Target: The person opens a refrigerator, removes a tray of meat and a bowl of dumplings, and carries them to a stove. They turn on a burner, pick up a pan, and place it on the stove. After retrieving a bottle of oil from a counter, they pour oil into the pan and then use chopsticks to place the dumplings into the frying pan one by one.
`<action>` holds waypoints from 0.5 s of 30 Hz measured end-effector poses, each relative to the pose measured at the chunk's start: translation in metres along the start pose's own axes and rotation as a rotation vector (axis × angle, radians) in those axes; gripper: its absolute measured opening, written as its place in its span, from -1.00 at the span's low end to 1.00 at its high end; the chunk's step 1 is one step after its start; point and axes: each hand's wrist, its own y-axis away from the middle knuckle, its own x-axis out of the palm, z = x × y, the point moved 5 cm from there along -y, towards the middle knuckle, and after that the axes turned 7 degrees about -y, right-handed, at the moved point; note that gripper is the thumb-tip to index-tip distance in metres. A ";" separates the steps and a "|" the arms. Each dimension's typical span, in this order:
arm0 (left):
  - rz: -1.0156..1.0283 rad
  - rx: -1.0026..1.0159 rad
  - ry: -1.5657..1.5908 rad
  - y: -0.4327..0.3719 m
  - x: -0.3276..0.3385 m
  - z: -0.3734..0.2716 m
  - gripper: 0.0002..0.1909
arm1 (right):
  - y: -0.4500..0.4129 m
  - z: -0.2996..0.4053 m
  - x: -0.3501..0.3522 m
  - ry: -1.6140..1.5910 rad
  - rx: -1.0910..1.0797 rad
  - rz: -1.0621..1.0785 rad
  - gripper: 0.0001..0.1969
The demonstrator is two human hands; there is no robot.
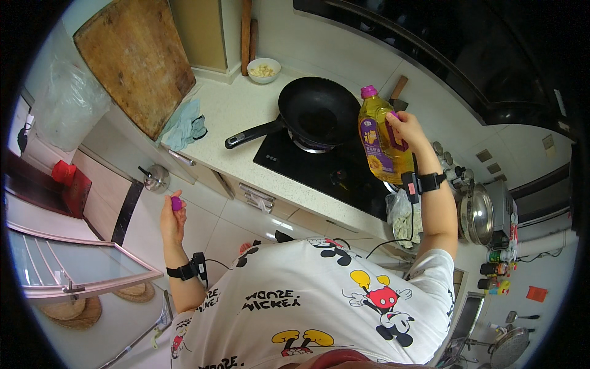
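My right hand (409, 131) grips the handle of a large plastic bottle of yellow cooking oil (377, 143), which bears a purple label with a sunflower. The bottle leans slightly, its pink-purple neck pointing up and away beside the wok's right rim. In my left hand (171, 223), held out over the floor, is a small purple bottle cap (176, 203). A black wok (318, 108) sits on the black glass hob (295, 161), with its handle (253, 132) reaching left over the counter. The wok's dark inside looks glossy; whether it holds oil I cannot tell.
A white bowl of chopped pale pieces (263, 70) stands by the wall. A wooden cutting board (138, 64) leans at the left, near a light-blue cloth (186, 127). Whitish food (408, 223) lies right of the hob. Above hangs a black range hood (461, 60).
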 end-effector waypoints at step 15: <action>0.596 0.483 -0.450 0.022 0.192 -0.083 -0.63 | 0.090 -0.015 0.096 -0.511 -0.179 0.248 -0.79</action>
